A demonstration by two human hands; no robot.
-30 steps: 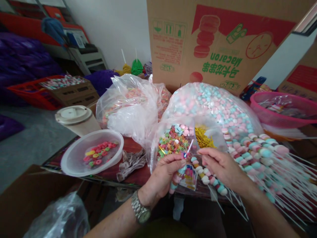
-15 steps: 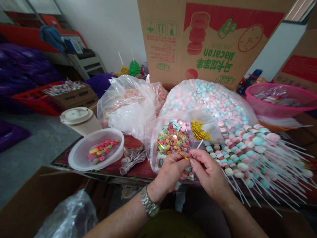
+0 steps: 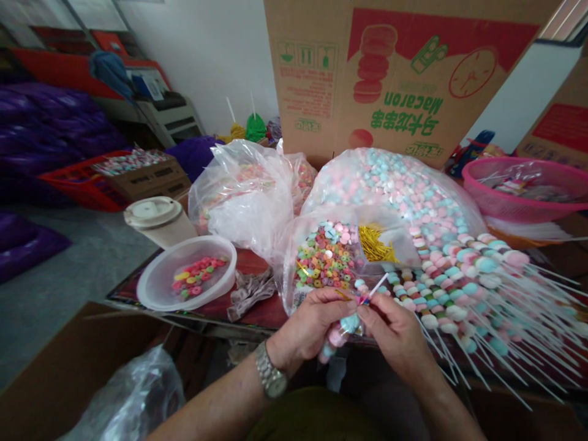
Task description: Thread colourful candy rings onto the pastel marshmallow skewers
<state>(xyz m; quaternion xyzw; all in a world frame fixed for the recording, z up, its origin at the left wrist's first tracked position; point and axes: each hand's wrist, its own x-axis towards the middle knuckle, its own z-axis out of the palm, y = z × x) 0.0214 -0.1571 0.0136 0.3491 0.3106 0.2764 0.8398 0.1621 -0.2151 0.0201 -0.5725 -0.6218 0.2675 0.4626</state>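
Observation:
Both hands meet above the table's front edge around a candy skewer (image 3: 339, 335). Its pastel pink and blue pieces hang down toward me, and its white stick (image 3: 379, 283) points up and right. My left hand (image 3: 309, 324) is closed on the skewer, with a gold twist tie (image 3: 342, 295) at its fingertips. My right hand (image 3: 395, 331) pinches the skewer's neck, where a bit of pink and blue wrapper shows. The exact finger contact there is partly hidden. Just beyond lie ring candies (image 3: 321, 257) in a plastic bag and a heap of gold twist ties (image 3: 374, 244).
Many candy skewers (image 3: 459, 294) lie to the right, sticks outward. Behind stand a big bag of pastel candies (image 3: 399, 177) and a cardboard carton (image 3: 340, 79). On the left are a translucent bowl (image 3: 151, 288), a lidded cup (image 3: 160, 223) and a crumpled glove-like cloth (image 3: 250, 294).
The skewer and its stick have tilted and now show more between my hands. Both hands sit slightly lower, and the camera view has shifted a little to the left.

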